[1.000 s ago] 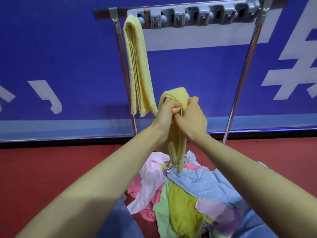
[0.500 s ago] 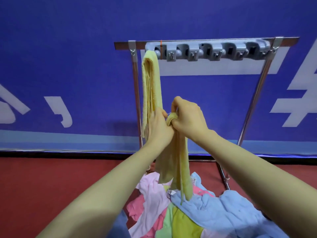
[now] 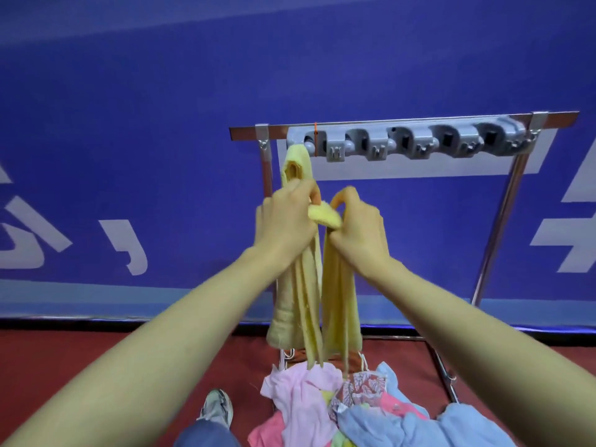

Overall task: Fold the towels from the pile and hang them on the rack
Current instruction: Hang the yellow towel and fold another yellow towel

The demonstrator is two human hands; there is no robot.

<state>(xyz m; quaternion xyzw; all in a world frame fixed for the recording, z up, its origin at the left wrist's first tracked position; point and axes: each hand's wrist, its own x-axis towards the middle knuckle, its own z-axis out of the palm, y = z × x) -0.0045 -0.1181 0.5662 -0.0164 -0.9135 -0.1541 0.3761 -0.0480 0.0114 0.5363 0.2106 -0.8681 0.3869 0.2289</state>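
Note:
A folded yellow towel [image 3: 340,298] hangs down from both my hands in front of the rack. My left hand [image 3: 285,225] grips its folded top on the left, and my right hand [image 3: 359,229] grips it on the right, the two hands a little apart. Behind my left hand another yellow towel [image 3: 295,164] hangs from the leftmost clip of the grey holder strip [image 3: 409,141] on the metal rack [image 3: 500,227]. The pile of towels [image 3: 348,411], pink, blue and green, lies below my arms.
A blue banner wall [image 3: 161,140] with white lettering stands right behind the rack. The floor [image 3: 80,366] is red. My shoe [image 3: 217,408] and trouser leg show at the bottom, left of the pile. The other clips on the strip hold nothing.
My hands have moved apart along the towel's folded top, and the view has tilted up, so the rack sits lower and further right in the frame.

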